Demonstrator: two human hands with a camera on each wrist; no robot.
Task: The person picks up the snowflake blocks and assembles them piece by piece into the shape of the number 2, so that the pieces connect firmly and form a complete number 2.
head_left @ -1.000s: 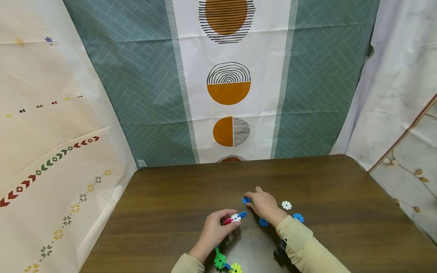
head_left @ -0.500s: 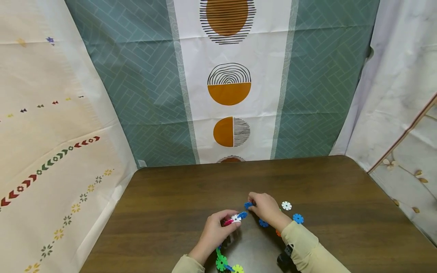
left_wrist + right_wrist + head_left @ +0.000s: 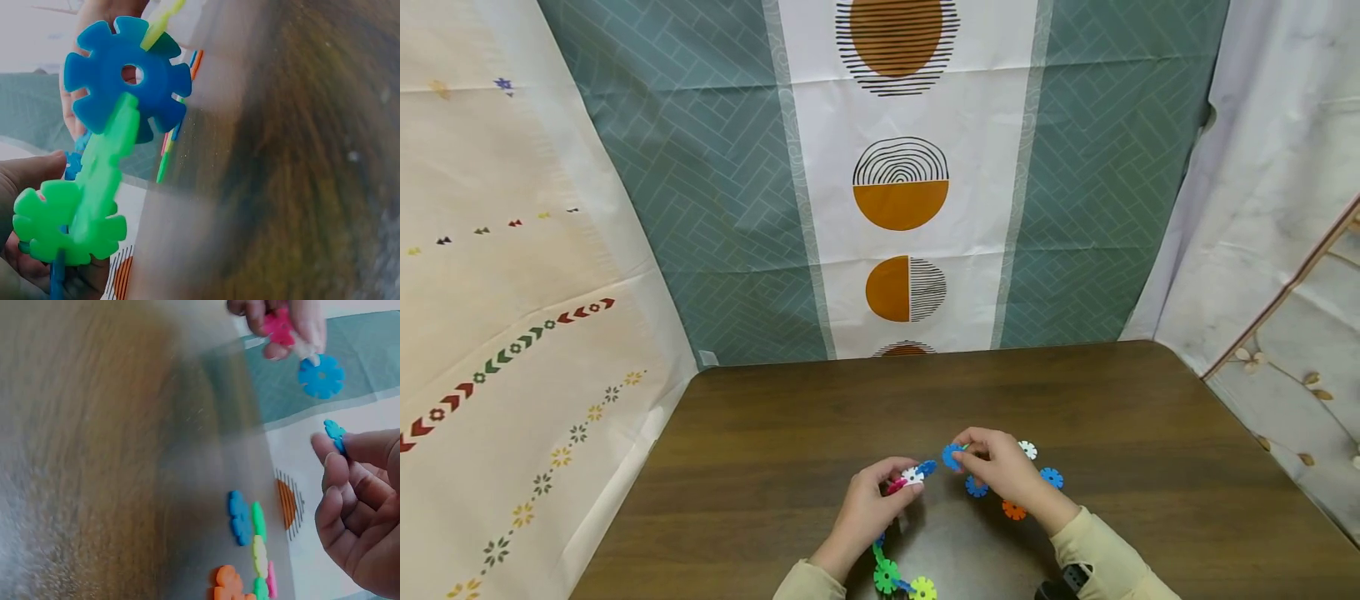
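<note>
Had cream cloth (image 3: 535,333) hanging along left edge of tabletop (image 3: 775,425). Found left hand (image 3: 868,504) about midway between left and right edges, well short of back edge. Held linked pink disc (image 3: 896,485), white disc (image 3: 912,476) and left blue disc (image 3: 927,468) in it, with fingers and thumb narrow. Saw linked run in front of that hand: small blue bit, green piece, green disc (image 3: 886,576), front blue disc (image 3: 128,78), yellow disc (image 3: 923,588). Could not tell whether joined to the held pieces.

Saw teal-and-white cloth (image 3: 902,117) beyond back edge. Found gripped blue disc (image 3: 952,457) just right of left blue disc, apart from it. Pinched between thumb and index finger of right hand (image 3: 1000,467), with remaining fingers loosely curled.

Saw loose discs under and around right hand, slightly nearer right edge than left: near blue disc (image 3: 976,487), orange disc (image 3: 1014,510), loose white disc (image 3: 1027,450), far blue disc (image 3: 1052,477). Also caught green, yellow and pink pieces (image 3: 259,556) beside these in right wrist view. Had black wrist camera (image 3: 1063,581) by right sleeve (image 3: 1112,558), then pale cloth (image 3: 1285,333) along right edge.
</note>
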